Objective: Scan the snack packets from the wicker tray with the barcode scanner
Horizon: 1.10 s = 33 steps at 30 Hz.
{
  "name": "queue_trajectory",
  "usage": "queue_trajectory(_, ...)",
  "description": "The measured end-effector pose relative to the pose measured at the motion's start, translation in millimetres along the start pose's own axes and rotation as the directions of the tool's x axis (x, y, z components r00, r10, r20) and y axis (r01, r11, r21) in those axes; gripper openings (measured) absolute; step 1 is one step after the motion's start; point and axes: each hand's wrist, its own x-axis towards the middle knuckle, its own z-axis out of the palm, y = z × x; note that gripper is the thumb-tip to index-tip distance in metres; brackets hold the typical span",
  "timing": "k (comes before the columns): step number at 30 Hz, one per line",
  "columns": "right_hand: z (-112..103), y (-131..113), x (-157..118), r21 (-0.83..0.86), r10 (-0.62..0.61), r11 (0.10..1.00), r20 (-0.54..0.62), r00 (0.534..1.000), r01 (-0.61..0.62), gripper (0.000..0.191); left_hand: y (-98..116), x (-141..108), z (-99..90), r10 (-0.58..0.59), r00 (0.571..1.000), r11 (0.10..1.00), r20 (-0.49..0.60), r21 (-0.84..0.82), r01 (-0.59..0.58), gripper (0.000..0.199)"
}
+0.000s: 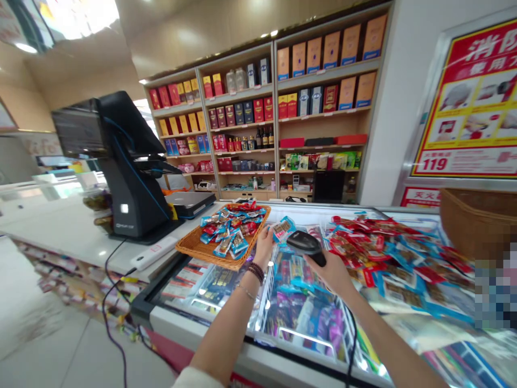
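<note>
My left hand [264,243] pinches the edge of a blue snack packet [283,229] above the glass freezer top. Gripped in my right hand [329,269] is a black barcode scanner [306,245], its head close beside that packet; its cable hangs down past my forearm. To the left of my left hand, a wicker tray [196,242] holds several blue and red snack packets. A heap of red and blue snack packets [379,248] lies loose on the glass to the right of my right hand.
A dark cash register [139,183] stands on the white counter at left, by a flat scale [189,202] and a white power strip [153,253]. Black cables [105,307] hang over the counter's front. A brown basket [476,221] is at right; shelves of boxed goods [250,111] line the back.
</note>
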Motion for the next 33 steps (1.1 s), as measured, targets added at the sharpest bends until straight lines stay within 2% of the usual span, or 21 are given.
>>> queue_trajectory(5, -0.4, -4.4, -0.7, -0.054, -0.023, 0.998, -0.002, 1.0, 0.023, 0.036, 0.1, -3.4, -2.5, 0.017, 1.0, 0.999, 0.016, 0.046, -0.018, 0.044)
queue_trajectory(18, -1.0, -5.6, -1.9, -0.093, -0.03, 0.995, 0.006, 1.0, 0.03, 0.037, 7.8, -2.5, -11.4, 0.017, 0.999, 0.995, -0.044, 0.1, -0.012, 0.039)
queue_trajectory(26, 2.2, -3.5, -3.2, -0.146, -0.087, 0.986, -0.015, 0.996, 0.084, 0.039, 6.0, 0.3, -16.9, -0.043, 0.997, 0.995, -0.07, 0.086, 0.049, 0.035)
queue_trajectory(33, 1.7, -5.9, -4.1, -0.197, -0.086, 0.977, -0.003, 0.996, 0.084, 0.042, 3.7, 4.0, -18.9, -0.068, 0.996, 0.992, -0.066, 0.101, 0.074, 0.033)
